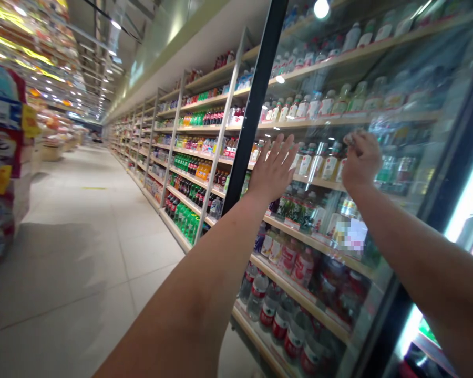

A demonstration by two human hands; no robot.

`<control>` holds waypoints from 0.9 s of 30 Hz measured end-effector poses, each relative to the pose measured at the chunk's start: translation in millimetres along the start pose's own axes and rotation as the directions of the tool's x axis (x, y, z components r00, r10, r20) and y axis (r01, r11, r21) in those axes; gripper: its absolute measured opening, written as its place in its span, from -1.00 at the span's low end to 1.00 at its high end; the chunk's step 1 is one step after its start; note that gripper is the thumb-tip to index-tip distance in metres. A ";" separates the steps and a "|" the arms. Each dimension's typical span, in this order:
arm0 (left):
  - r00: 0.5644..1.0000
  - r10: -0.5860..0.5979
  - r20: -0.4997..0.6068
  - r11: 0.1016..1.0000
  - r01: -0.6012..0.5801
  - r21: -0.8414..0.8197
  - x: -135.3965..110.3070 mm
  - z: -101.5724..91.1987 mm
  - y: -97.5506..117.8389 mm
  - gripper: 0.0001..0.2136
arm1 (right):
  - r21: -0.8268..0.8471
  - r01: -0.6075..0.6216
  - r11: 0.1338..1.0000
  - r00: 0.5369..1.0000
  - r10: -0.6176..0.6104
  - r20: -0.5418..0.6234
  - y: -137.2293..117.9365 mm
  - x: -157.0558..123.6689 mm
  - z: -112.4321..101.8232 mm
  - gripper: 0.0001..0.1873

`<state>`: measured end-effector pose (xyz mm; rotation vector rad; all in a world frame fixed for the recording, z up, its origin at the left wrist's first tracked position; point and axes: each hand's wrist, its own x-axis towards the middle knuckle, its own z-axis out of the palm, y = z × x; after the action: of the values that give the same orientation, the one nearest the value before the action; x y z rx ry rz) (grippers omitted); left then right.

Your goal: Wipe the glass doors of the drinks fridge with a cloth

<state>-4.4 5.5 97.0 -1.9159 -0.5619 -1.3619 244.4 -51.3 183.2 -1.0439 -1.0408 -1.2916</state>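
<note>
My left hand (pixel 275 169) lies flat with fingers spread against the glass cooler door (pixel 398 84), close to its black frame edge (pixel 256 105). My right hand (pixel 360 160) is also raised against the same glass, further right, with its fingers curled in; nothing shows in them. Behind the glass, wooden shelves (pixel 311 241) carry rows of drink bottles (pixel 295 262), some with red labels low down. Both forearms reach up from the bottom of the view.
A long aisle of open drink shelves (pixel 189 173) runs away to the left of the door. The pale tiled floor (pixel 86 247) stretches ahead. A colourful product display (pixel 3 157) stands at the left edge. A lit cooler interior (pixel 469 210) glows at the right.
</note>
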 end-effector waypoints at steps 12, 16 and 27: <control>1.000 -0.013 0.027 1.000 0.013 -0.018 0.8 -1.4 1.2 -0.41 | 0.082 0.144 0.986 0.965 -0.158 0.211 -52.4 -5.3 0.3 -0.63; 1.000 -0.014 0.007 1.000 0.014 -0.005 0.2 1.0 0.0 -0.43 | 0.098 0.132 0.986 0.963 -0.151 0.224 -58.1 9.1 6.2 -0.61; 0.999 -0.011 -0.032 0.998 0.009 -0.056 0.1 -1.2 1.7 -0.45 | 0.264 0.168 0.950 0.966 -0.212 0.150 -79.2 -59.7 7.3 -0.58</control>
<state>-4.0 3.5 96.8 -1.9340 -0.5231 -1.4262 164.4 -31.9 127.3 -0.8928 -1.4308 -1.1970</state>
